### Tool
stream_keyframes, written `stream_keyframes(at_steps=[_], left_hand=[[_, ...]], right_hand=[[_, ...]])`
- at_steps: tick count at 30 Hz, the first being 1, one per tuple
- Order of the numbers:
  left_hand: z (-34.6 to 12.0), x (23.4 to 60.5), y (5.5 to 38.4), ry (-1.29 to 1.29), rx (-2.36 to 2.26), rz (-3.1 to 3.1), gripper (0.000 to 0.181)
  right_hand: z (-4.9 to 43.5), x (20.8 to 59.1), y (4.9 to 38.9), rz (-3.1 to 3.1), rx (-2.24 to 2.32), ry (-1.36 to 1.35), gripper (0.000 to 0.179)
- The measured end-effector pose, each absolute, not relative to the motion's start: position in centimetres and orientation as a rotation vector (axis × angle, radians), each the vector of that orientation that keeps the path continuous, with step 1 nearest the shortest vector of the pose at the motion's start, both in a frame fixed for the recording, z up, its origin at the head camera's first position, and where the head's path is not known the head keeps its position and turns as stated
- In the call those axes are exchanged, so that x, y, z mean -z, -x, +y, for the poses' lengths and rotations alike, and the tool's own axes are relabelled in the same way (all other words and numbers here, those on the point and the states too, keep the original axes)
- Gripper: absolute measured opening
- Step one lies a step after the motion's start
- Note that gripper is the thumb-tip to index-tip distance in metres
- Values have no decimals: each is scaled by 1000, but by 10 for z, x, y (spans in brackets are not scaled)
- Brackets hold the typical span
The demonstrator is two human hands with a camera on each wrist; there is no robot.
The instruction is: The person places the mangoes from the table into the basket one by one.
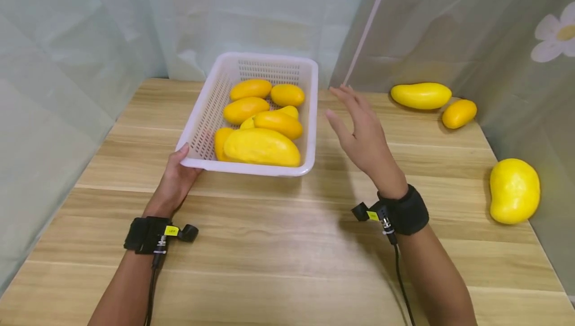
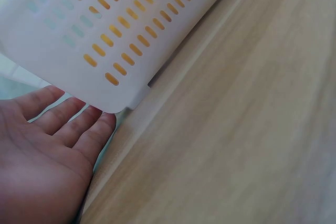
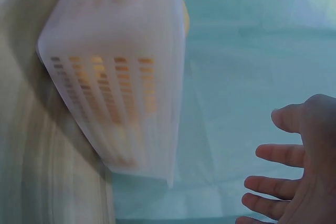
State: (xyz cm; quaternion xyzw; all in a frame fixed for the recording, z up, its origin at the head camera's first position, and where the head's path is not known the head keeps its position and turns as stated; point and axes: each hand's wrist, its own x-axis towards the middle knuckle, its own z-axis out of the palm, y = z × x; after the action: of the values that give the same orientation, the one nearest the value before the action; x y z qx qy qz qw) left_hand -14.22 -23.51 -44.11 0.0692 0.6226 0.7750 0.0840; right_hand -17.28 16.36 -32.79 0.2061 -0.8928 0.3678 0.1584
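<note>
A white plastic basket (image 1: 313, 116) with slotted walls holds several yellow and orange mangoes (image 1: 262, 147). At its near left corner my left hand (image 1: 177, 178) grips the rim, thumb on top. In the left wrist view the fingers (image 2: 86, 132) of that hand touch the outside of the basket (image 2: 58, 40) low down. My right hand (image 1: 361, 134) is raised to the right of the basket, apart from it, fingers extended and holding nothing. The right wrist view shows its spread fingers (image 3: 281, 155) and a gap to the basket (image 3: 110, 30).
On the wooden table (image 1: 269, 246), a long yellow mango (image 1: 421, 96) and a small orange mango (image 1: 459, 114) lie at the back right. A large yellow mango (image 1: 514, 191) lies by the right edge. Curtains (image 1: 269, 11) hang behind and at both sides.
</note>
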Motion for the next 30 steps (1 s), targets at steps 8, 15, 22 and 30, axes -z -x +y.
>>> stream_keyframes(at_steps=[8,15,22,30], left_hand=[[-235,441,142,-200,-2314,1863,62],[-235,440,143,-203,-2331,1860,62],[-234,440,143,-197,-2325,1862,62],[-233,441,144,-197,-2321,1868,61]], right_hand=[[186,323,181,-2544,-1078,-480,49],[205,316,186,-2537,-1080,-398,50],[222,312,187,-2577,-1083,-328,54],[242,308,188,-2603,-1084,-242,57]])
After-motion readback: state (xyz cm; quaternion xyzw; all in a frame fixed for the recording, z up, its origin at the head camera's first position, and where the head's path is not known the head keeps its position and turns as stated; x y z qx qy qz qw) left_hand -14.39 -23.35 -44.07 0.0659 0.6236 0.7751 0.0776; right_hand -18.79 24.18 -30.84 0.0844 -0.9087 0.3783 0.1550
